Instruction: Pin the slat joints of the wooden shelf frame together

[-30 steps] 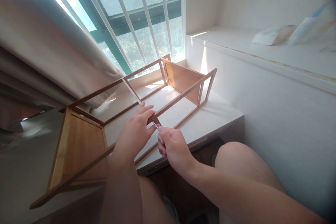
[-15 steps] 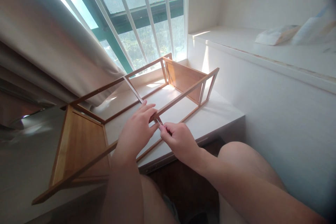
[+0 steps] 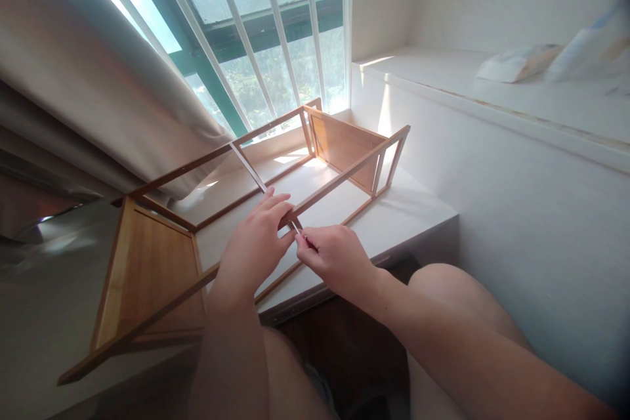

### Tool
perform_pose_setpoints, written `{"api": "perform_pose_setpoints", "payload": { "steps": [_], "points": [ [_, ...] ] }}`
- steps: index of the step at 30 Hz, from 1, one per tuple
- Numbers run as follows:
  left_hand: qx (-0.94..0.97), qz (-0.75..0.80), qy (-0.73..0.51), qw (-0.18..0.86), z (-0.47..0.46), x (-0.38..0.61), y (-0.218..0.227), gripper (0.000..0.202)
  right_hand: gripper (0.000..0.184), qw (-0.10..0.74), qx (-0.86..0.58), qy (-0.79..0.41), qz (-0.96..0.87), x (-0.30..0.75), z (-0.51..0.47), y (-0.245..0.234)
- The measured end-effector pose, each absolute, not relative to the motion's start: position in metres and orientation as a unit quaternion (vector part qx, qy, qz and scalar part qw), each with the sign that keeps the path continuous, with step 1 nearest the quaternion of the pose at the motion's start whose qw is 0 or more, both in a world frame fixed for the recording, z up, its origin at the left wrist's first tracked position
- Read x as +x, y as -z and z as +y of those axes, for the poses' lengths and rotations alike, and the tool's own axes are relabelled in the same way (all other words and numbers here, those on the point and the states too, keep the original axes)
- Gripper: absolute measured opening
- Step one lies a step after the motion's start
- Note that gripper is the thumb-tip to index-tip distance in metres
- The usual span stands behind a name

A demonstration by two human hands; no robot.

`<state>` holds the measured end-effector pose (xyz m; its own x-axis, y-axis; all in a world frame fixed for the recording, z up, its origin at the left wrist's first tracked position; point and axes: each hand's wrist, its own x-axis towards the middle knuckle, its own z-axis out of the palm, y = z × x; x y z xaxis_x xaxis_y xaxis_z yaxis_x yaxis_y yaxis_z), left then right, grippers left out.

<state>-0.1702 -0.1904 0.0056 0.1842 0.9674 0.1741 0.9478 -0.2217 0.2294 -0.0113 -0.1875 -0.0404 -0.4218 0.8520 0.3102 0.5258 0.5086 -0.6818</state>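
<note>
Since a second ago, right hand [image 3: 335, 256] rose, pinching a small tool [image 3: 296, 228] beside left hand [image 3: 256, 246], whose fingers grip the wooden frame [image 3: 344, 176].

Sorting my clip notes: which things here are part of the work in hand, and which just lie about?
In hand:
wooden frame
thin rod
left hand
right hand

Lying about:
curtain
packets on the ledge

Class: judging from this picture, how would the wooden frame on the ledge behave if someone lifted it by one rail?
The frame is probably light for its size: thin rails, mostly open space. It may flex or twist, since the long rails look slender and only the ends carry panels. It seems unlikely to roll, lying flat on the ledge, steadied by the left hand.
</note>
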Motion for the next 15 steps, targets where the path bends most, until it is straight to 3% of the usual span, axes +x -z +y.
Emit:
{"api": "perform_pose_setpoints", "payload": {
  "steps": [15],
  "points": [
    [0.763,0.631,-0.136,0.036,-0.1921,-0.1685,-0.0062,0.029,0.033,0.290,-0.429,-0.218,-0.827,-0.0120,-0.1891,0.0366]
  ]
}}
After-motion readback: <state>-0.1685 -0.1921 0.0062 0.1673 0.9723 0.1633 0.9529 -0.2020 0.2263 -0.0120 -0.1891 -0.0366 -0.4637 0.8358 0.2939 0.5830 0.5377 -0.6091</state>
